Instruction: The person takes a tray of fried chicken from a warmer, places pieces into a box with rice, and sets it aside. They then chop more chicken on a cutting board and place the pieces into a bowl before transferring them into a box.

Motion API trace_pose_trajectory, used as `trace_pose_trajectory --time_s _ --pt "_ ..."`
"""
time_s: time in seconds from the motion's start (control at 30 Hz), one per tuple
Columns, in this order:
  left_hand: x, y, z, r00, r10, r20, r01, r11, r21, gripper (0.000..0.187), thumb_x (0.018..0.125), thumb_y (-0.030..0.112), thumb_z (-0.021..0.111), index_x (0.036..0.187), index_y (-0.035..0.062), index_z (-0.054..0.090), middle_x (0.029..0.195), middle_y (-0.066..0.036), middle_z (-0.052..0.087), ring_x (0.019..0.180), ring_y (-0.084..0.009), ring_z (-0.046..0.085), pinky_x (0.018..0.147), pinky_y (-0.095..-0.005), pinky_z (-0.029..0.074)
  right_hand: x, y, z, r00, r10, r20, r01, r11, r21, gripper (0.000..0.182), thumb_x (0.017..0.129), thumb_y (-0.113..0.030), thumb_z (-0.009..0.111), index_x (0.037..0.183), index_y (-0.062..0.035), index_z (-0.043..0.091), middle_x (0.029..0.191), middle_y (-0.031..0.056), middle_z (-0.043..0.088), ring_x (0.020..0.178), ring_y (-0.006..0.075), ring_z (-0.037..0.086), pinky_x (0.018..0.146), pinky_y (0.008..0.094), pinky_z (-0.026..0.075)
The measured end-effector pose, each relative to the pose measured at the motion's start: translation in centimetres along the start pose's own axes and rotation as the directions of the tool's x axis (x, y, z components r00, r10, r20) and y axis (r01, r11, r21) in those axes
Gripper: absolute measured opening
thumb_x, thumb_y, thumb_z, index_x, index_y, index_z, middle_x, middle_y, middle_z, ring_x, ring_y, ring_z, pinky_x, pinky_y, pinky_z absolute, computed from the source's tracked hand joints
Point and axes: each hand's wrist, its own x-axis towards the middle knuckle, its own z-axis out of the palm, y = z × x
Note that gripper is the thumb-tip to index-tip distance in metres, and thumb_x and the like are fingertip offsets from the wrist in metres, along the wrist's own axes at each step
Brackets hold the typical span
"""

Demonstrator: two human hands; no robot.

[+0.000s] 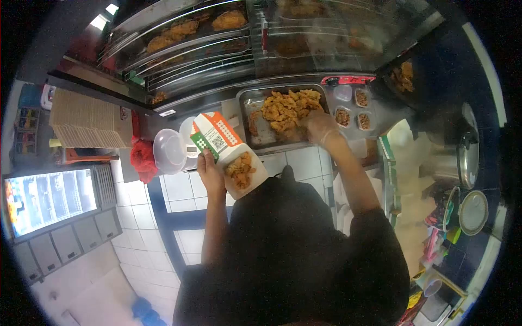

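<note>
My left hand [210,173] grips an open paper food box [261,167] by its side. The box has a white inside and an orange, green and white lid with a printed code, and fried chicken pieces [240,170] lie in it. My right hand [322,129], which seems to wear a thin clear glove, is at the right side of a metal tray [251,101]. A heap of golden fried chicken [288,111] fills much of that tray. The right fingers curl down by the heap; their tips are blurred, and what they hold is hidden.
Above the tray stands a glass display cabinet [255,41] with fried pieces on racks. Small clear tubs [342,117] sit right of the tray, and a round clear plastic container [168,152] left of the box. Stacked cardboard boxes [89,120] and a red cloth [143,162] are farther left.
</note>
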Motion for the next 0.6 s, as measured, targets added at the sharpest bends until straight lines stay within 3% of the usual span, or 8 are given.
trace_pose_trajectory --time_s 0.07,0.17,0.23,0.27,0.4,0.5,0.53,0.6 --pt "0.1 0.2 0.2 0.999 -0.004 0.045 0.004 1.0 -0.007 0.032 0.105 0.028 0.046 0.096 -0.0001 0.058 0.089 -0.003 0.059 0.081 -0.0099 0.05 0.075 -0.0267 0.042 0.6 -0.1 0.5 0.993 -0.108 -0.045 0.105 0.992 -0.064 0.022 0.082 -0.014 0.059 0.099 -0.0148 0.073 0.093 0.0139 0.065 0.096 0.034 0.065 0.08 0.0454 0.053" --pt "-0.8 1.6 1.6 0.999 0.004 0.039 -0.008 0.992 0.126 0.032 0.105 0.029 0.045 0.101 0.0001 0.059 0.093 -0.004 0.061 0.084 -0.0094 0.052 0.078 -0.0265 0.043 1.2 -0.7 0.1 0.985 -0.131 0.114 0.146 0.98 -0.136 0.028 0.08 -0.006 0.058 0.104 -0.0005 0.071 0.118 0.0179 0.061 0.114 0.0339 0.058 0.093 0.0442 0.05" --pt "-0.8 1.4 1.5 0.91 0.351 0.219 -0.411 0.71 0.572 0.032 0.105 0.028 0.045 0.104 -0.0005 0.058 0.096 -0.005 0.062 0.088 -0.0104 0.052 0.081 -0.0276 0.043 1.4 1.0 1.9 0.92 -0.364 -0.145 0.328 0.918 -0.225 0.019 0.081 -0.017 0.063 0.096 -0.0126 0.074 0.103 0.0174 0.065 0.101 0.0362 0.063 0.085 0.0446 0.051" --pt "-0.7 1.6 1.9 0.997 -0.001 0.083 -0.007 0.996 0.089 0.032 0.106 0.028 0.045 0.107 -0.0015 0.057 0.097 -0.006 0.062 0.09 -0.0114 0.053 0.083 -0.0288 0.044 1.3 1.5 2.0 0.913 -0.38 -0.146 0.343 0.911 -0.228 0.019 0.081 -0.017 0.063 0.096 -0.0126 0.074 0.103 0.0174 0.065 0.101 0.0362 0.063 0.085 0.0446 0.051" --pt "-0.3 1.7 1.5 0.978 0.157 0.14 -0.202 0.89 0.41 0.033 0.106 0.028 0.045 0.11 -0.0026 0.057 0.098 -0.007 0.062 0.09 -0.0122 0.053 0.083 -0.0291 0.044 0.2 2.4 0.1 0.949 -0.218 -0.229 0.271 0.933 0.238 0.019 0.086 -0.021 0.067 0.102 -0.0118 0.073 0.11 0.0182 0.066 0.106 0.036 0.061 0.088 0.0444 0.05" --pt "0.0 1.3 1.4 0.969 0.201 0.144 -0.244 0.871 0.426 0.034 0.106 0.028 0.044 0.109 -0.003 0.058 0.099 -0.007 0.062 0.09 -0.0124 0.054 0.083 -0.0289 0.044 -0.9 2.4 0.0 0.98 0.043 -0.195 0.06 0.868 0.493 0.019 0.089 -0.023 0.066 0.105 -0.0136 0.072 0.106 0.0178 0.067 0.101 0.0358 0.063 0.086 0.0438 0.05" --pt "-0.1 1.8 2.2 0.998 0.045 0.041 -0.053 0.977 0.206 0.034 0.106 0.029 0.044 0.105 -0.0026 0.059 0.096 -0.006 0.062 0.087 -0.0121 0.053 0.081 -0.0286 0.043 -1.5 2.4 -0.5 0.967 0.188 -0.172 -0.049 0.801 0.597 0.019 0.09 -0.021 0.066 0.106 -0.0113 0.071 0.102 0.0182 0.069 0.095 0.0356 0.065 0.084 0.043 0.051" --pt "0.3 1.4 2.1 0.998 0.026 0.055 -0.034 0.989 0.146 0.034 0.106 0.028 0.043 0.102 -0.0022 0.059 0.094 -0.006 0.061 0.086 -0.0118 0.052 0.08 -0.0284 0.043 -1.8 3.6 -0.2 0.95 0.253 -0.184 -0.056 0.715 0.697 0.021 0.09 -0.02 0.067 0.108 -0.0099 0.07 0.101 0.0179 0.069 0.092 0.0362 0.066 0.082 0.0421 0.052"
